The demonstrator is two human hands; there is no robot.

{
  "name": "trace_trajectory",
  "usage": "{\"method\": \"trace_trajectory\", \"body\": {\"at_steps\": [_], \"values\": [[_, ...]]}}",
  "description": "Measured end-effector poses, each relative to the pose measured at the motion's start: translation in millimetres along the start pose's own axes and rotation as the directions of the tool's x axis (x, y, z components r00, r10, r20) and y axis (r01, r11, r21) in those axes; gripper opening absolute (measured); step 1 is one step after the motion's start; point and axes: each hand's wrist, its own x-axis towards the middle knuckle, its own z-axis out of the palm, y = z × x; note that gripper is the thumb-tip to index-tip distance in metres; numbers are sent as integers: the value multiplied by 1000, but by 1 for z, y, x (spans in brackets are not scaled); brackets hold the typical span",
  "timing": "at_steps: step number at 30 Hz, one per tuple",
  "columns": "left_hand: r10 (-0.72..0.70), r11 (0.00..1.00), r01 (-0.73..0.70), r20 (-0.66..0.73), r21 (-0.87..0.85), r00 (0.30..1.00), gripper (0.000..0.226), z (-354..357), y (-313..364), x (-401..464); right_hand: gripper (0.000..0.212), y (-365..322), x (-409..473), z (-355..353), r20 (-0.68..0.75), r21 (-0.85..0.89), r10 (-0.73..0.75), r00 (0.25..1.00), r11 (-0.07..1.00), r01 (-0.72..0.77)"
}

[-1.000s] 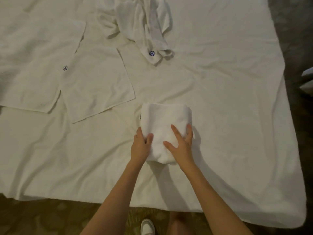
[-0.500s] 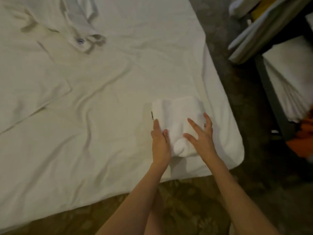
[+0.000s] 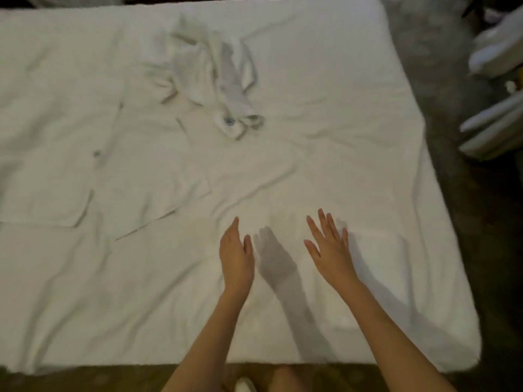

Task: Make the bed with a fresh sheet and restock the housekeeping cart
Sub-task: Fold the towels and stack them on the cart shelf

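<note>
A white sheet [image 3: 325, 89] covers the bed. My left hand [image 3: 236, 257] and my right hand [image 3: 329, 247] hover over its near middle, both empty with fingers straight and spread, casting shadows on the sheet. A folded white towel [image 3: 379, 278] lies flat just right of my right wrist, blurred and hard to outline. A crumpled white towel [image 3: 215, 80] with a small blue logo sits further back on the bed.
Two flat white towels [image 3: 141, 176] [image 3: 42, 188] lie spread on the left half of the bed. Stacked white linen [image 3: 495, 52] and folded pieces [image 3: 492, 131] show at the right edge, across a strip of dark carpet [image 3: 452, 66]. The bed's near edge is by my legs.
Both hands have let go of the folded towel and lifted away, now flat and spread. The view has swung back left toward the middle of the bed.
</note>
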Motion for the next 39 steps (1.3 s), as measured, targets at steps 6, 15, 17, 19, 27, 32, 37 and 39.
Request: {"method": "trace_trajectory", "body": {"at_steps": [6, 15, 17, 19, 27, 32, 37, 39], "values": [[-156, 988, 153, -166, -30, 974, 42, -108, -84, 79, 54, -145, 96, 48, 123, 65, -237, 964, 971, 230], [-58, 971, 54, 10, 232, 998, 50, -168, -218, 164, 60, -236, 199, 122, -16, 51, -199, 980, 979, 200], [20, 969, -27, 28, 246, 999, 44, -173, -230, 168, 61, -238, 202, 122, -15, 117, -172, 985, 978, 173], [112, 976, -113, 14, 187, 994, 35, -180, -240, 168, 56, -239, 201, 120, 16, 171, -163, 987, 973, 158], [-42, 999, 42, 6, -9, 999, 24, -235, -238, 170, 18, -250, 184, 87, -58, 228, -117, 991, 965, 127], [-88, 994, 81, 96, 66, 992, 15, -261, -217, 160, 14, -249, 156, 44, 74, 201, -97, 992, 976, 81], [-89, 996, 85, 232, 28, 969, 10, -268, -194, 126, 4, -228, 98, 9, 329, 162, 37, 944, 982, -94], [-82, 997, 77, 271, 28, 959, 6, -269, -186, 106, 9, -212, 72, 2, 390, 188, 76, 918, 969, -160]]}}
